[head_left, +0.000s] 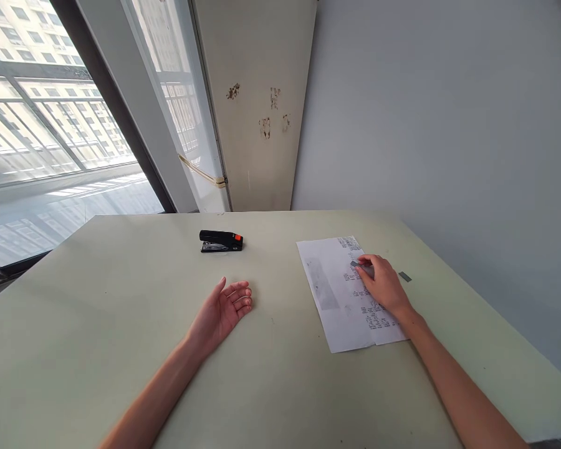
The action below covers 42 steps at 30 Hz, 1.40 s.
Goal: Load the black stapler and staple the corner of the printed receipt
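My right hand [381,280] is over the printed sheet of paper [325,293], its thumb and fingers pinching a small grey strip of staples [354,264]. A second strip of staples [404,276] lies on the table just right of that hand. My left hand [227,308] rests on the table with its palm turned up and inward, fingers loosely curled and apart, holding nothing. Beyond it, a black stapler [221,241] with an orange-red patch lies closed on its base. Part of the paper's right side is hidden under my right hand and forearm.
The pale green table [271,386] reaches to a cream panel [257,156] with brown marks at the back. A grey wall [430,112] runs along the right. At the left are windows [47,112] and a dark frame post [116,106].
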Motion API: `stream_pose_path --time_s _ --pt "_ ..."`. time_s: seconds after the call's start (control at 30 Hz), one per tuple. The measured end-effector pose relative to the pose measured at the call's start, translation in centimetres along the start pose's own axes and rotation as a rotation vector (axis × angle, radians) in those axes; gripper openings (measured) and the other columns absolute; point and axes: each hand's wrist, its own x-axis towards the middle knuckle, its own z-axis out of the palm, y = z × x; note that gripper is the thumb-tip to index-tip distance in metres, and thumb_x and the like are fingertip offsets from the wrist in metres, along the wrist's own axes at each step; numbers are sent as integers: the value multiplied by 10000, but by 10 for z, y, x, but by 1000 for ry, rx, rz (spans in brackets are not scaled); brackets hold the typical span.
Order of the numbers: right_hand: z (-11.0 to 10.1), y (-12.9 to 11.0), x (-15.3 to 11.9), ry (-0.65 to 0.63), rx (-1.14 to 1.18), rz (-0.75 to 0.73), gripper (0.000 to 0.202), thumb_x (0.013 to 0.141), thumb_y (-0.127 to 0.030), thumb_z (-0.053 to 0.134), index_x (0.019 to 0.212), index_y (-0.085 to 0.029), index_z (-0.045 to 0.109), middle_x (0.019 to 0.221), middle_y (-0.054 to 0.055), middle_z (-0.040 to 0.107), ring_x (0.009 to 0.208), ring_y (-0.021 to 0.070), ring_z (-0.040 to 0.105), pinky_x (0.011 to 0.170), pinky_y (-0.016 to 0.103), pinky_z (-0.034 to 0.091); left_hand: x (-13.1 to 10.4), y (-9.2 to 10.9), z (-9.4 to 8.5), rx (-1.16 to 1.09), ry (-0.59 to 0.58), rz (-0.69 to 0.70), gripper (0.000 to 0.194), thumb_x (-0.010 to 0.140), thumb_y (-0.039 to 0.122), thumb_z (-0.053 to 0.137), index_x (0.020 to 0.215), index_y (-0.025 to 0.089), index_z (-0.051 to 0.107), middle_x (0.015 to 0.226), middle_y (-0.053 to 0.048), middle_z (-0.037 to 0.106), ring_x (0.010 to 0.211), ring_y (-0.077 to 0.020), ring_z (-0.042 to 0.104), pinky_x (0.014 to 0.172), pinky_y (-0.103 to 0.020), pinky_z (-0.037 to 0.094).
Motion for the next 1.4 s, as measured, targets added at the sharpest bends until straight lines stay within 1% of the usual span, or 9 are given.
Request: stream_pose_path --time_s 0.27,0.37,0.43,0.57,0.67,0.77,0.97,1.17,1.4 --pt "3 -58 -14 -227 266 82 423 891 -514 707 1241 -282 654 1261 76 717 901 238 691 878 465 591 2 -5 -2 48 -24 17 325 1020 367 605 968 90 767 896 -108 697 783 -188 661 819 -322 567" --pt "4 -82 -20 -332 547 61 416 931 -468 687 1310 -307 625 1360 63 689 1047 225 713 984 445 587 -2 -7 2 105 -6 134 241 981 341 666 917 131 763 846 -71 677 751 -172 620 784 -301 544" --pt "5 -89 -23 -300 641 63 349 964 -446 652 1279 -296 642 1375 65 686 1172 232 693 1048 441 565 -7 -8 6 246 40 278 212 977 315 671 862 161 759 810 -50 665 755 -168 587 772 -272 511" --pt "5 -86 -24 -187 538 77 278 988 -439 609 1208 -286 687 1313 62 727 1190 251 696 1076 481 551 -13 -14 10 697 113 509 136 955 239 689 856 208 778 948 -63 706 980 -221 581 886 -232 449" --pt "6 -83 -25 -233 405 -6 303 995 -430 589 1263 -318 676 1341 35 722 1237 261 678 1090 499 543 -14 -21 11 894 29 560 86 910 203 732 959 232 796 1148 -84 707 1210 -279 526 1068 -268 383" --pt "7 -87 -27 -321 304 -141 348 1003 -390 573 1343 -356 638 1393 10 698 1314 272 630 1131 537 505 -13 -25 11 945 -53 558 160 868 175 774 1007 252 791 1247 -91 686 1338 -306 458 1218 -333 249" --pt "12 -107 -35 -465 319 -392 409 1025 -310 554 1430 -360 582 1487 16 640 1426 280 542 1187 584 438 -13 -16 8 962 -66 586 215 822 180 818 1023 249 781 1331 -114 681 1488 -331 364 1292 -418 153" --pt "11 -121 -39 -545 404 -528 501 1007 -245 576 1496 -347 535 1488 22 642 1419 260 564 1248 575 378 -22 -14 -2 1446 -128 614 446 922 350 747 1356 262 688 1576 -66 538 1557 -328 339 1318 -502 121" --pt "4 -119 -45 -533 493 -437 467 995 -224 586 1442 -361 579 1445 10 671 1363 257 608 1126 523 534 -53 -22 -23 2128 -118 673 598 1081 475 452 1643 326 310 1692 -1 356 1579 -289 294 1304 -556 251"
